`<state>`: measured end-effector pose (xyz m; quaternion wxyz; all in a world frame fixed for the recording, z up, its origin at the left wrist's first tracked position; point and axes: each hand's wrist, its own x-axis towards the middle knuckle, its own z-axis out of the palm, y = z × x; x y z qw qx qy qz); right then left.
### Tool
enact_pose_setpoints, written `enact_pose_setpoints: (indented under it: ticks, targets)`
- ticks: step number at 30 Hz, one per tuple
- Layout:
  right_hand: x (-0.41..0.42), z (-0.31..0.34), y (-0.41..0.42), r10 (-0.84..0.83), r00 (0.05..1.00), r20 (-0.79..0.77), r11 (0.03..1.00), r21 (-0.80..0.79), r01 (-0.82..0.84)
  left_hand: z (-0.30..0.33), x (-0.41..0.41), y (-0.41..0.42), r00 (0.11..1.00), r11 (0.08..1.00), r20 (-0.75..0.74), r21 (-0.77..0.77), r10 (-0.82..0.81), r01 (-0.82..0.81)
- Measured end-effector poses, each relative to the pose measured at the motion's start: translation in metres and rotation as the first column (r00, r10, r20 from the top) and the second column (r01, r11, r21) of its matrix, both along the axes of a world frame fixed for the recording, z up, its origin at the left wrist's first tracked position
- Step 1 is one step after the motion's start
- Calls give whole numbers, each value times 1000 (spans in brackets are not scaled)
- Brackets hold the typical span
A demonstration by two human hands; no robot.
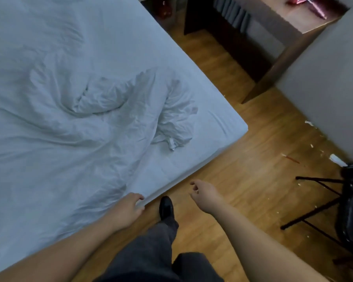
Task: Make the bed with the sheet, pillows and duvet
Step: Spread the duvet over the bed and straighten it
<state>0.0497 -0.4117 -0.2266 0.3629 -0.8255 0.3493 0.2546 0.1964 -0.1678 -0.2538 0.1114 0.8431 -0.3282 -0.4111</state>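
So the bed (222, 119) fills most of the view, with the duvet (73, 127) lying rumpled across it and bunched short of the near corner, so the spreading step looks underway. No pillows in sight. The person's left hand (130, 206) curls its fingers round the cover's edge at the bedside; the right hand (202, 195) hangs over the wood floor (253, 159), loosely curled, holding nothing. Next up, probably tugging that crumpled bit out toward the corner.

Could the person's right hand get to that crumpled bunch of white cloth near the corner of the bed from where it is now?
Probably yes. The right hand hangs open over the wooden floor, and nothing lies between it and the crumpled white cloth on the white-sheeted bed; it may need a lean forward.
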Motion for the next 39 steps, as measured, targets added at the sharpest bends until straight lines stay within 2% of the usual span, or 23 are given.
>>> enact_pose_setpoints:
  ticks: [6, 12, 15, 19, 22, 24, 28, 30, 32, 35, 37, 39]
  targets:
    - [66, -8, -87, 270, 961, -53, 961, -53, -273, -9, 25, -81, 990, 990, -25, -39, 136, -136]
    - [138, -47, -151, 553, 827, -101, 821, -104, -562, -29, 35, -149, 925, 925, -55, -35, 377, -379]
    - [173, -75, -177, 687, 722, -76, 714, -110, -691, -42, 31, -182, 845, 845, -58, -23, 532, -534]
    - [213, -118, -208, 826, 558, -77, 543, -160, -825, -60, 16, -218, 685, 687, -68, 7, 725, -727]
    - [240, -159, -223, 900, 402, -170, 357, -244, -902, -74, 4, -237, 580, 583, -76, 22, 811, -812]
    - [252, -186, -225, 916, 331, -226, 268, -271, -925, -83, -5, -246, 520, 524, -86, 30, 850, -851]
    - [264, -222, -223, 907, 320, -274, 220, -339, -915, -102, -22, -258, 405, 409, -95, 28, 909, -912]
    - [270, -235, -229, 921, 326, -213, 214, -422, -881, -111, -29, -264, 345, 353, -124, 41, 930, -935]
    - [277, -238, -238, 940, 300, -163, 184, -498, -847, -116, -32, -272, 333, 344, -149, 52, 931, -938]
    - [280, -217, -258, 933, 224, -281, 81, -443, -893, -117, -32, -285, 331, 342, -173, 37, 927, -939]
    - [275, -192, -276, 908, 248, -336, 140, -314, -939, -112, -30, -295, 328, 339, -187, 33, 926, -940]
    - [267, -161, -297, 884, 340, -320, 322, -109, -940, -106, -30, -308, 334, 350, -214, 42, 918, -936]
